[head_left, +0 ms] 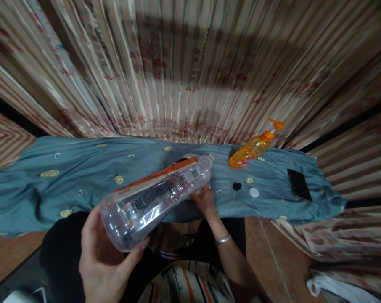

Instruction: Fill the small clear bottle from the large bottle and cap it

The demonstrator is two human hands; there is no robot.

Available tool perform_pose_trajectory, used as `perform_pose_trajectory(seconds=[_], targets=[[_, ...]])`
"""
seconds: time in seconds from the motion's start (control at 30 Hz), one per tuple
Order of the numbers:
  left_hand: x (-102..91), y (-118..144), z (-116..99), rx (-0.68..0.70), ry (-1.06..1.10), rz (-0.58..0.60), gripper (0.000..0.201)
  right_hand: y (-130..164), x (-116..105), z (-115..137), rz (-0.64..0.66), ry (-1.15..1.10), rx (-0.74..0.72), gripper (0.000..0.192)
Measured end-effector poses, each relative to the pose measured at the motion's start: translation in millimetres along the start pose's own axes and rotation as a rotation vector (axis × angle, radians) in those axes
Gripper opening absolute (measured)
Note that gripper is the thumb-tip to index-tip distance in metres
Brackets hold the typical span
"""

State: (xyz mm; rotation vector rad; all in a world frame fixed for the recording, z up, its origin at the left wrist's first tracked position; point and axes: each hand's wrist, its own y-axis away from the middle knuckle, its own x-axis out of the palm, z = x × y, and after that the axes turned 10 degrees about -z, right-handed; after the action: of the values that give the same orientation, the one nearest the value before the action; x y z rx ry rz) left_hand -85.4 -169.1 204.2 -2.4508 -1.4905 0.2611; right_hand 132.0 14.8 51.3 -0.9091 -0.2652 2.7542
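Note:
A large clear plastic bottle (155, 193) with an orange-edged label lies tilted, almost on its side, above my lap. My left hand (104, 252) cups its wide base, fingers wrapped around it. My right hand (205, 198), with a silver bangle on the wrist, grips the bottle's neck end near the edge of the blue-grey cloth (67, 181). I cannot see the bottle's mouth; my right hand hides it.
On the cloth stand an orange pump bottle (253, 148), a small black cap (237, 185), a white cap (254, 192) and a dark phone (299, 184) at the right. A striped curtain (184, 75) hangs behind. Folded fabric lies on the floor at right.

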Motion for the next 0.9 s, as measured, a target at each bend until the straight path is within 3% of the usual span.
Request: perform_pose_trajectory(seconds=[0.67, 0.9], targets=[[1.5, 1, -3, -0.036, 0.019, 0.011, 0.099, 1, 1, -1, -0.008, -0.019, 0.014, 0.052], [4.1, 1, -5, 0.024, 0.056, 0.009, 0.098, 2, 7, -11, -0.024, -0.007, -0.021, 0.056]])
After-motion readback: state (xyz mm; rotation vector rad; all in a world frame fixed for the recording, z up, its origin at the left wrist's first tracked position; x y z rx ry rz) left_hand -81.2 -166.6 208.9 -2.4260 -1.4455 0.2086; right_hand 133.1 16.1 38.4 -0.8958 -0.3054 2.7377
